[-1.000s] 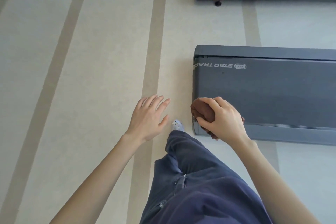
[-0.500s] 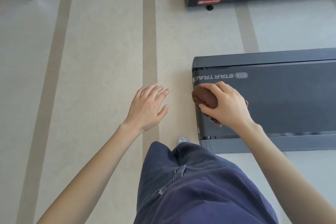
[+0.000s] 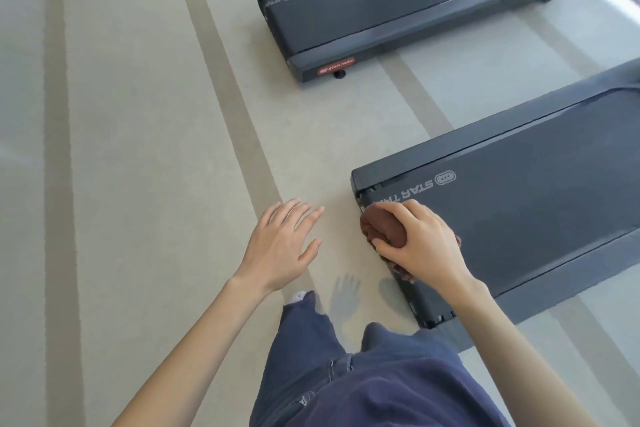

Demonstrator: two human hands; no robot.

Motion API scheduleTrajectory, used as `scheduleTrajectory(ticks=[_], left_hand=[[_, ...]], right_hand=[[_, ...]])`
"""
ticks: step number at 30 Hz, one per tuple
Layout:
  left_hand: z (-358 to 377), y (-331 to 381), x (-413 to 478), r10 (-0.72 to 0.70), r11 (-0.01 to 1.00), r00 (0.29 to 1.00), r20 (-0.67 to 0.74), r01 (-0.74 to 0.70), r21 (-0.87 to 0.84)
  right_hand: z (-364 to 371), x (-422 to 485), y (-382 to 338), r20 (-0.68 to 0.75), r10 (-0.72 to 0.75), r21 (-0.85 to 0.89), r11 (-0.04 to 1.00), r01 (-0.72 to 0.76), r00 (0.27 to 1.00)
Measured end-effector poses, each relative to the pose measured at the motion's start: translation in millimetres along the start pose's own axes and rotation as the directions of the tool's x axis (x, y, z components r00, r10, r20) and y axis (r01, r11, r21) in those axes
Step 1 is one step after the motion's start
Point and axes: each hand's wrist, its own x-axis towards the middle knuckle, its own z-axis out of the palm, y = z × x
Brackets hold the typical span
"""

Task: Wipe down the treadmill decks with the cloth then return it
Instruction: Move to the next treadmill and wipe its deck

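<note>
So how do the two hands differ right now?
The right hand is closed on the brown cloth at the near treadmill end; the left hand is open, fingers spread, empty, above the floor. Both are bare, palm down.

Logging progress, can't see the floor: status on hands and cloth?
Right hand shut on cloth, at near deck end. Left hand open, empty, over floor. Far deck clear of hands.

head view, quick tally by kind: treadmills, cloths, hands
treadmills: 2, the near treadmill and the far treadmill
cloths: 1, the brown cloth on the near deck's end
hands: 2, the right hand on the cloth, the left hand open over the floor
total: 5
</note>
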Motion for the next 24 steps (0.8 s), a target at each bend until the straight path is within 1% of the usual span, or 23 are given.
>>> scheduleTrajectory(ticks=[3,6,9,12,17,21,24], left_hand=[[-16.6,-46.4,18.0,0.093,0.995,0.996,-0.002,-0.093,0.022],[-26.7,-85.0,46.1,0.219,0.971,0.974,0.052,-0.223,0.091],[-34.5,-106.1,79.0,0.291,0.951,0.954,0.063,-0.296,0.086],[-38.7,-114.8,117.1,0.379,0.918,0.923,0.07,-0.384,0.097],[-37.9,-119.5,186.6,0.482,0.867,0.874,0.062,-0.486,0.108],[-48.8,-126.2,245.6,0.558,0.817,0.825,0.092,-0.565,0.116],[-62.7,-137.3,297.1,0.596,0.784,0.796,0.109,-0.606,0.135]], right_hand=[[9.1,17.5,-30.5,-0.063,0.097,0.05,0.994,-0.093,0.993],[18.4,32.0,-49.9,-0.139,0.203,0.116,0.975,-0.187,0.969],[24.4,42.2,-56.4,-0.169,0.306,0.187,0.943,-0.274,0.937],[28.9,57.0,-57.1,-0.198,0.396,0.223,0.909,-0.352,0.896],[31.0,92.6,-42.6,-0.221,0.445,0.223,0.889,-0.399,0.868],[25.6,141.1,-23.1,-0.234,0.523,0.266,0.845,-0.463,0.82],[13.8,183.9,-13.1,-0.239,0.531,0.237,0.844,-0.481,0.813]])
